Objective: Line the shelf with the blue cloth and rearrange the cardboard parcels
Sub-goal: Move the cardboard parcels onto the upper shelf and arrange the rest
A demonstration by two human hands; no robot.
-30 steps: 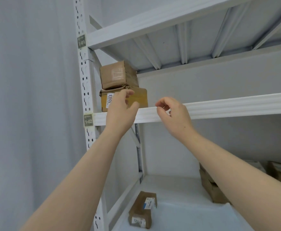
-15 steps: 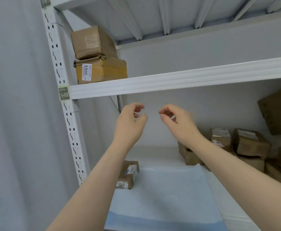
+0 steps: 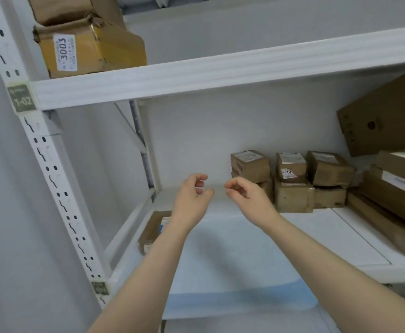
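Note:
A pale blue cloth [image 3: 240, 265] lies flat on the left half of the middle shelf [image 3: 355, 239], its front edge hanging over the rim. My left hand [image 3: 192, 200] and my right hand [image 3: 247, 198] hover side by side above the cloth's far end, fingers loosely curled and apart, holding nothing. A small cardboard parcel [image 3: 153, 229] lies at the cloth's left edge, partly hidden by my left forearm. Several small parcels [image 3: 293, 181] are stacked at the back of the shelf, just right of my right hand. Two parcels, the lower one labelled 3003 [image 3: 88, 49], sit on the upper shelf at the left.
A large brown box [image 3: 384, 118] leans tilted at the back right. Long flat cartons [image 3: 394, 193] are piled along the right side. The white upright post [image 3: 45, 150] with a 1-02 tag stands at the left, beside a grey wall.
Both hands dropped from the upper shelf's front beam, the left letting go of the 3003 parcel, down into the middle shelf bay. The view tilted down, showing more of the cloth and parcels.

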